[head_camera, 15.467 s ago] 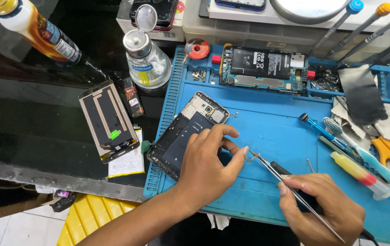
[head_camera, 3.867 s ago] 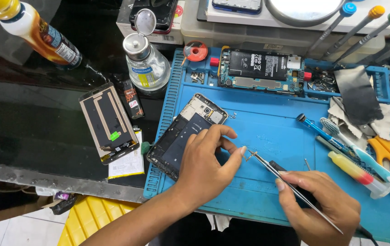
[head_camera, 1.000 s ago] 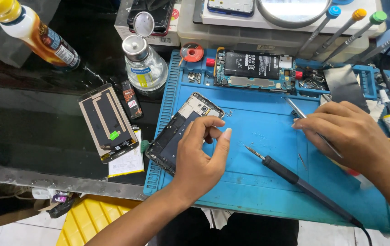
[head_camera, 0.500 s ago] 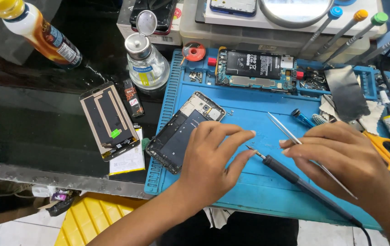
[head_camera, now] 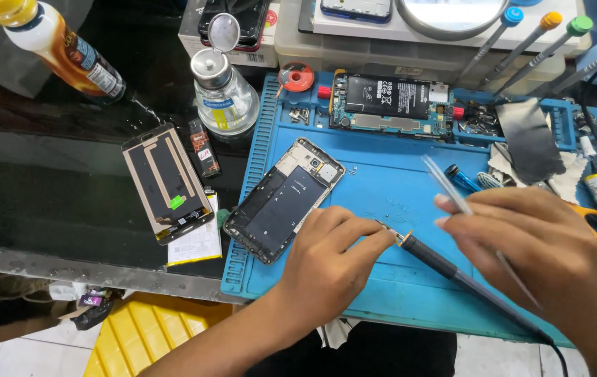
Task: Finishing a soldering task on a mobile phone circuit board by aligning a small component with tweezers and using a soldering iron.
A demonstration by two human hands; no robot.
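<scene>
Steel tweezers (head_camera: 452, 192) in right hand (head_camera: 542, 251)

Two bottles (head_camera: 223, 91) (head_camera: 61, 49), three screwdrivers (head_camera: 501, 28) (colour-capped), one opened phone frame (head_camera: 281, 199).

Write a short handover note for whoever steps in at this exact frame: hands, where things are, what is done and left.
Left hand: on the blue mat, fingertips pinching something too small to identify, right at the soldering iron tip.
Right hand: holds tweezers, raised, pointing up-left; the iron lies beneath it.
Opened phone frame: on the mat, left of the hands. Circuit board with battery: at the mat's top edge. Detached screen panel: on the dark glass.
Done: phone disassembled. Left: soldering, reassembly, apparently.
</scene>
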